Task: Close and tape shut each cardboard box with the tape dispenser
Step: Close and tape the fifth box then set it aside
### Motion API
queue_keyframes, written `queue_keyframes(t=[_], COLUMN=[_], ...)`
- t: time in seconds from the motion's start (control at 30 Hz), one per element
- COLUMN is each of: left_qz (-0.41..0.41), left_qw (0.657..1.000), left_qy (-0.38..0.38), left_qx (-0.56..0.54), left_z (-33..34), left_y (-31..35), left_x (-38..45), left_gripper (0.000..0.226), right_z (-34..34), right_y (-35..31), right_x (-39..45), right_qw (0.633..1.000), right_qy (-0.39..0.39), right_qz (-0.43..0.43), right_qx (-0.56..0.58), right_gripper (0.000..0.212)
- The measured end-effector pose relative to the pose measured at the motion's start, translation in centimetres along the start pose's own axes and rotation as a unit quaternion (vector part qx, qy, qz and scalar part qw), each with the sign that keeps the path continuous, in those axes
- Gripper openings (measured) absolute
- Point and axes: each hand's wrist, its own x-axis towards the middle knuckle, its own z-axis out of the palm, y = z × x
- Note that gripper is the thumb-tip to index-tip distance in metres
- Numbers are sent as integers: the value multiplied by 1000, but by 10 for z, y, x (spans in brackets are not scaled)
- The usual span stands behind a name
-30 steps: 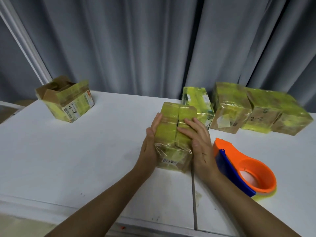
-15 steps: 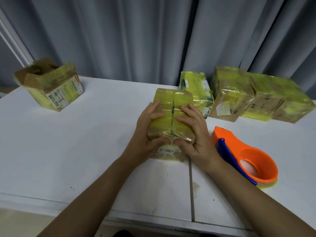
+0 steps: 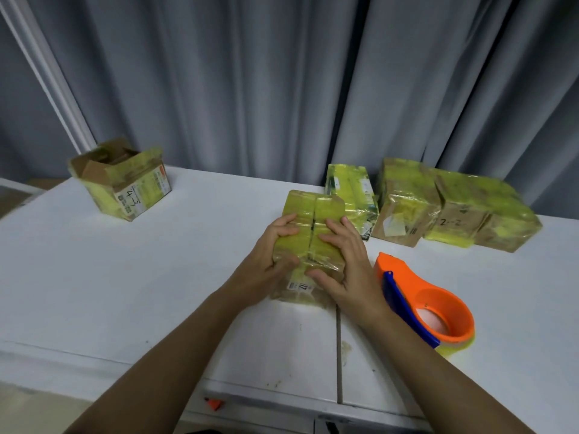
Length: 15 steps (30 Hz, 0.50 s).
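We are seeing the middle box, wrapped in yellow tape, sitting on the white table with its two top flaps meeting along a centre seam. The left hand is gripping its left side, fingers curled over the top and thumb on the front; the right hand is clamping the right side likewise. Just right of this box the orange and blue tape dispenser is lying untouched. Behind it to the right, four taped boxes are standing in a row, seemingly sealed. Far left of it, an open box is resting with its flaps up.
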Motion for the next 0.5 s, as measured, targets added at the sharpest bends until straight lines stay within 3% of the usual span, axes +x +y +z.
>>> queue_keyframes(t=[0.1, 0.3, 0.5], left_qz=[5, -11, -7], left_qw=[1000, 999, 999], left_qy=[1, 15, 43], left_qx=[-25, -28, 3], left_z=[1, 3, 7], left_y=[0, -2, -2], left_x=[-1, 1, 0], left_gripper=[69, 85, 75], right_z=[4, -4, -14], right_y=[2, 4, 2], right_x=[1, 0, 0], right_qw=[1000, 999, 995], right_qy=[21, -32, -99], right_qz=[-1, -25, 1], right_qx=[13, 1, -4], right_gripper=[60, 72, 86])
